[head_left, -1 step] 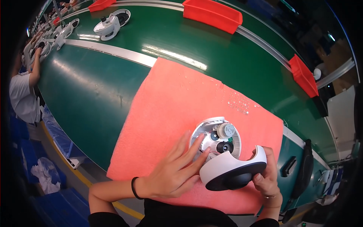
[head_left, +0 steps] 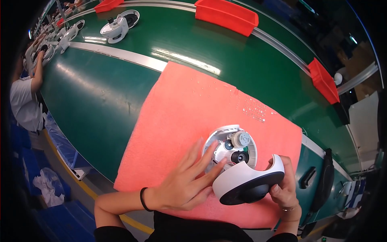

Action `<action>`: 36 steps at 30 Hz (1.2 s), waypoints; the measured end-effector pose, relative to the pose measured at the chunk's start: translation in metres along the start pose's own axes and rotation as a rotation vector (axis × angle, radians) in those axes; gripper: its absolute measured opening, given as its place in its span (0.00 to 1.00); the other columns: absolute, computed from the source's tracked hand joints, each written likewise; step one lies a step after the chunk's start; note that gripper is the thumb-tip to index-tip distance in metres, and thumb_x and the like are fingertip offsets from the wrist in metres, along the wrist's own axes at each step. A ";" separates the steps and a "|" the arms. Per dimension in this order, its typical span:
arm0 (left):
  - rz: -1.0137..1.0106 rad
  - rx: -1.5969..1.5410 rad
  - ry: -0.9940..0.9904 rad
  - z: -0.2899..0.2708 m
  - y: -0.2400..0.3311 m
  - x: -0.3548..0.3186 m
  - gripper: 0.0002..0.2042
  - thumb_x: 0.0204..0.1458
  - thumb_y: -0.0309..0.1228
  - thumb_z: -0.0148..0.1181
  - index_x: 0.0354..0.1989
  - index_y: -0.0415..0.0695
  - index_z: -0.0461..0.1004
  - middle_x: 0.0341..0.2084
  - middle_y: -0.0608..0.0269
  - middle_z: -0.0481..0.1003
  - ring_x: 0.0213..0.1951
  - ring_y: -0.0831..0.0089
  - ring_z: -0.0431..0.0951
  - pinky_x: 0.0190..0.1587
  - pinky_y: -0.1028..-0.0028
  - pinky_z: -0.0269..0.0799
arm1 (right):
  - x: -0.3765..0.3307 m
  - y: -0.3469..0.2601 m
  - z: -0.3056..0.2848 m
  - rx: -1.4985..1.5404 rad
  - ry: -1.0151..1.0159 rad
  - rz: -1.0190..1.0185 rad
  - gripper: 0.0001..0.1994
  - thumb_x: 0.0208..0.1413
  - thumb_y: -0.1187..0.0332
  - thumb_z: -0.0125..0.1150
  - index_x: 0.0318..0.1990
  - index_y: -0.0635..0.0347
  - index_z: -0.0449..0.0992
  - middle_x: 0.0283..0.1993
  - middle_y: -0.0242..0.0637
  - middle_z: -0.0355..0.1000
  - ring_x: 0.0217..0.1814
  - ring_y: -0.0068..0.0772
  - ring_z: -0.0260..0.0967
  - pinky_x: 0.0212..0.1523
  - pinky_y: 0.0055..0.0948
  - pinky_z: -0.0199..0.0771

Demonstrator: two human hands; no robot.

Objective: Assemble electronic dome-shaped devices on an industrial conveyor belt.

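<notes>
On a pink towel (head_left: 161, 133) lies a round white housing (head_left: 253, 155), its open side up. Inside it sit a grey cylindrical motor (head_left: 243, 139) and a black round part with a lens-like centre (head_left: 240, 157). My left hand (head_left: 186, 183) has its fingers stretched out and spread, the tips at the housing's left rim; whether they press on it I cannot tell. My right hand (head_left: 285, 191) grips a curved white cover (head_left: 229, 180) with a black domed face and a rounded notch. The cover is tilted just in front of the housing and hides its near edge.
Tiny shiny screws or beads (head_left: 256, 111) lie on the towel's far right part. Beyond stretches a green bench, with a white fan-like assembly (head_left: 117, 28) at far left. Red bins (head_left: 227, 17) line the far rail. At the left edge works another person (head_left: 26, 101).
</notes>
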State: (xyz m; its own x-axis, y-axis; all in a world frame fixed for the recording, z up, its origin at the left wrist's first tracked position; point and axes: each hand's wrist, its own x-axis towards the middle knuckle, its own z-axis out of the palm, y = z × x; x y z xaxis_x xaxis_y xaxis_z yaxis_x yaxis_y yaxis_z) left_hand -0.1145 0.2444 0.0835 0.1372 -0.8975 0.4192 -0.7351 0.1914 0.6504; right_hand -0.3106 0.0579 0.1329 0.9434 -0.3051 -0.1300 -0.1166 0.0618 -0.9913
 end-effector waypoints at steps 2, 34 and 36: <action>0.096 -0.030 0.047 0.000 -0.004 0.004 0.21 0.41 0.28 0.55 0.49 0.39 0.70 0.60 0.33 0.46 0.57 0.30 0.51 0.58 0.44 0.48 | 0.007 -0.003 0.003 0.028 -0.011 -0.005 0.32 0.52 0.64 0.59 0.59 0.65 0.47 0.55 0.44 0.58 0.58 0.32 0.56 0.56 0.29 0.56; -0.291 0.353 -0.189 -0.045 -0.003 0.063 0.26 0.43 0.54 0.58 0.12 0.40 0.71 0.04 0.60 0.64 0.08 0.65 0.66 0.13 0.70 0.60 | 0.083 -0.020 -0.013 -0.789 -0.009 -0.052 0.10 0.55 0.68 0.47 0.28 0.66 0.68 0.16 0.38 0.64 0.19 0.27 0.63 0.23 0.28 0.61; -0.276 0.385 -0.209 -0.045 -0.004 0.063 0.26 0.43 0.54 0.58 0.12 0.40 0.71 0.03 0.60 0.64 0.08 0.65 0.66 0.13 0.70 0.60 | 0.085 -0.019 -0.016 -0.827 -0.022 -0.107 0.11 0.55 0.67 0.46 0.27 0.66 0.68 0.16 0.41 0.63 0.18 0.31 0.63 0.22 0.30 0.60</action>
State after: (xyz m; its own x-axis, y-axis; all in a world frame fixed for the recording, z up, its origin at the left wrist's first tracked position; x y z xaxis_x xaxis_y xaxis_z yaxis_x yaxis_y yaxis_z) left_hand -0.0728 0.2048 0.1363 0.2539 -0.9616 0.1039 -0.8868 -0.1886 0.4220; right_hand -0.2329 0.0159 0.1398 0.9672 -0.2505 -0.0420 -0.2082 -0.6871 -0.6961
